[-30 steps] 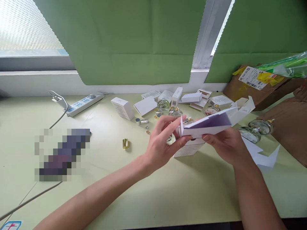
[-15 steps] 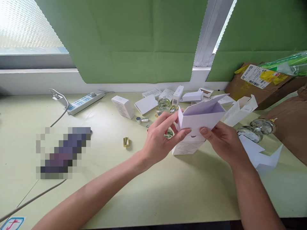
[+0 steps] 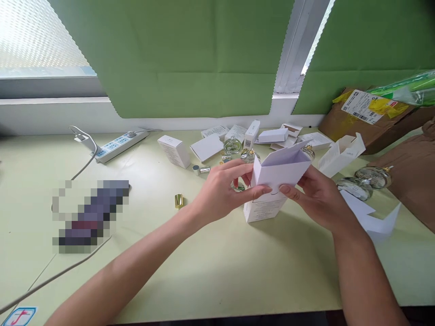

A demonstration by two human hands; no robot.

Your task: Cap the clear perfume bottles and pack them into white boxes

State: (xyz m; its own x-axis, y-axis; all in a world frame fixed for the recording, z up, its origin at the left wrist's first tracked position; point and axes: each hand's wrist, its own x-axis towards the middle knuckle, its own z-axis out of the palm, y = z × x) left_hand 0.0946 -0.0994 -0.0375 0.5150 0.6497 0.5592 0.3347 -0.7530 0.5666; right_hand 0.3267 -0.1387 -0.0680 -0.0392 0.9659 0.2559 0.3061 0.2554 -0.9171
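Note:
In the middle of the table stands a white box point(image 3: 267, 209) with printed lines on its front. Rising from its top is a plain white card part point(image 3: 282, 174), open at the top with a flap sticking up. Whether this part is a separate sleeve or the box's own flaps, I cannot tell. My left hand point(image 3: 229, 188) pinches its left edge, thumb in front and fingers behind. On the right side my right hand point(image 3: 317, 197) grips it, thumb pressed on the front face. A round glass bottle point(image 3: 238, 186) is partly hidden behind my left hand.
Behind stand several white boxes point(image 3: 207, 148) and a glass perfume bottle point(image 3: 233, 145). A gold cap point(image 3: 178, 201) lies left. At right are an open white box point(image 3: 341, 154), glass bottles point(image 3: 373, 177) and a brown carton point(image 3: 367, 111). A power strip point(image 3: 118, 147) sits far left.
The plain card part has moved down slightly and its open top looks narrower. Both hands have stayed on it, and the printed box has shifted a little.

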